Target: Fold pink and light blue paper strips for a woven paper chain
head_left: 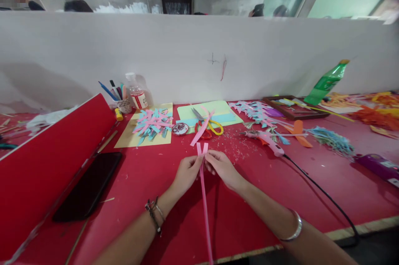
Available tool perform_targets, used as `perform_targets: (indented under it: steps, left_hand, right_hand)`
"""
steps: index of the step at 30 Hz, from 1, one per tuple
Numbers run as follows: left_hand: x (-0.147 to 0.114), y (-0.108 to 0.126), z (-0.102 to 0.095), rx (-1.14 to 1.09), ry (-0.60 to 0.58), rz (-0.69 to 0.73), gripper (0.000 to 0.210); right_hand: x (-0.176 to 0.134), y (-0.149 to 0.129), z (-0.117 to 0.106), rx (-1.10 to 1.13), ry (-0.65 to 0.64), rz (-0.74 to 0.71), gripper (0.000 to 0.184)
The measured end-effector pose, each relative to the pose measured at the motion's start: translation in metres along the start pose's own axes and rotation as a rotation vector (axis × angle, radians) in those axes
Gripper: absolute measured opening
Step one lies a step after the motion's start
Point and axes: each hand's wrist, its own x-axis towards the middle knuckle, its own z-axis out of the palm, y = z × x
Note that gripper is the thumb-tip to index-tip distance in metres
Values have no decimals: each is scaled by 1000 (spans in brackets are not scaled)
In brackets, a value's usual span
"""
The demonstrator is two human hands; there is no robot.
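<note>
Both hands meet above the red table, pinching a pink paper strip near its top. My left hand holds it from the left side, my right hand from the right. Two short pink ends spread in a V above the fingertips, while a long narrow length hangs down toward the table's front edge. Just beyond the hands lie scissors with red and yellow handles, and a loose pink strip rests across them. A pink hot glue gun lies to the right of my right hand.
Cut pink and blue strips are piled on yellow paper at left. A black phone lies beside a red board. Behind stand a clear bottle and a pen cup. A green bottle leans at right; a black cable crosses the table.
</note>
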Motion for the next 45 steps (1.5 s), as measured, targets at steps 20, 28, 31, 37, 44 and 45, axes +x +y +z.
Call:
perform_targets:
  steps: [20, 28, 31, 37, 44, 45]
  left_hand:
    - [0, -1, 2, 28, 26, 146, 41]
    - [0, 0, -3, 35, 164, 79, 40]
    - [-1, 1, -2, -48, 0, 35, 41]
    - [-3, 2, 2, -17, -16, 60, 42]
    - [-1, 1, -2, -3, 118, 101, 41]
    - [-1, 1, -3, -3, 123, 77, 41]
  right_hand:
    - [-1, -1, 0, 1, 13, 51, 30]
    - [-2, -3, 0, -71, 10, 67, 25]
    - [-1, -3, -1, -29, 68, 19, 26]
    - [-1, -4, 0, -14, 24, 29, 28]
    - [-1, -2, 0, -81, -21, 39, 23]
    - [-1, -1, 0, -81, -13, 35, 23]
